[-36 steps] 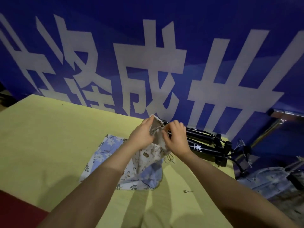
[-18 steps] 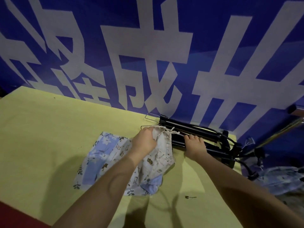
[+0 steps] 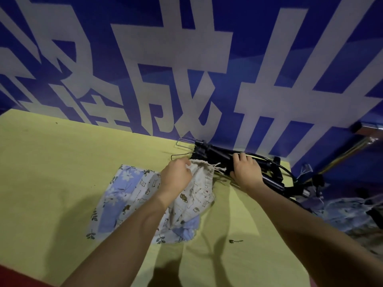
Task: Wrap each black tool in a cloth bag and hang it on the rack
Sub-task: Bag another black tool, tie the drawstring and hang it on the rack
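— Location of the black tools [image 3: 215,157]?

— Stacked at the far edge of the yellow-green table [image 3: 51,172], against the blue banner [image 3: 186,59]. The right hand [image 3: 245,172] is on top of them, fingers curled over one black tube.

— And the bag?

— The cream printed cloth bag [image 3: 199,193] lies just left of the tools, its mouth turned toward them. The left hand [image 3: 176,177] grips the gathered rim, fingers closed on the fabric. A blue floral cloth [image 3: 118,195] lies beneath it.

— Anything further?

— One small dark item [image 3: 235,241] on the table nearer the person; it cannot be identified.
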